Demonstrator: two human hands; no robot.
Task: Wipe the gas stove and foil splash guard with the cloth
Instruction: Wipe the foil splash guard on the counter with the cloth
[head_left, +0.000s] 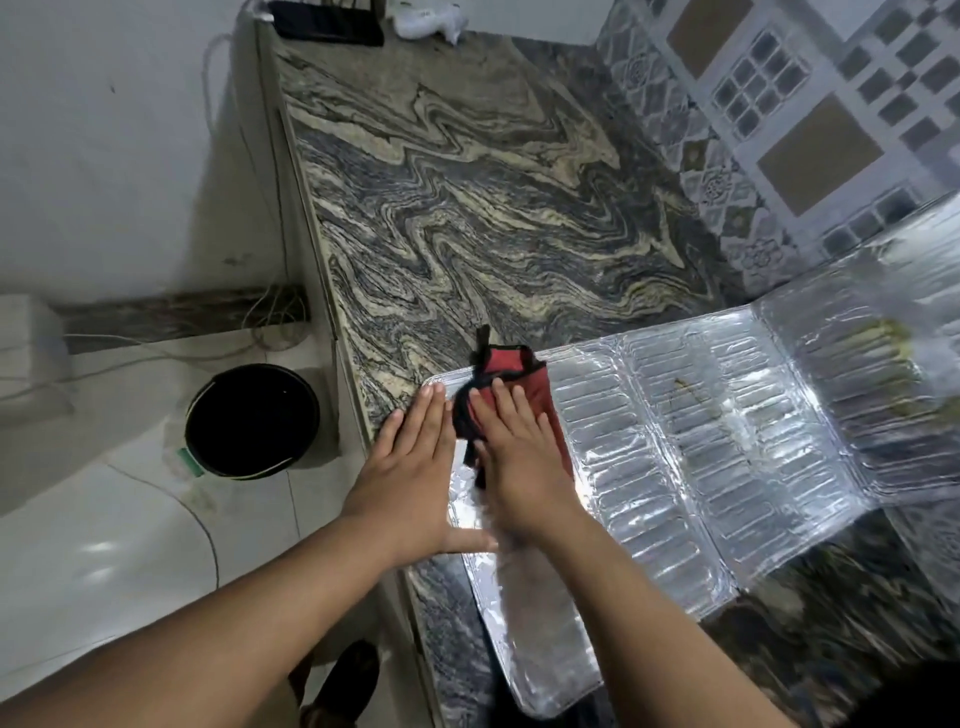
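Note:
The foil splash guard (727, 441) lies flat and unfolded on the marbled counter, its panels running from lower centre to the right edge, with brown stains on the middle and far panels. A red cloth with black trim (524, 374) rests on the guard's left panel. My right hand (519, 457) presses flat on the cloth, fingers spread. My left hand (410, 467) lies flat beside it, palm down on the guard's left edge and the counter rim. No gas stove is in view.
The marbled stone counter (467, 182) stretches away to a patterned tile wall (779, 104). A black bucket (252, 421) stands on the floor left of the counter. A dark device (327, 23) and a white object (426, 21) sit at the counter's far end.

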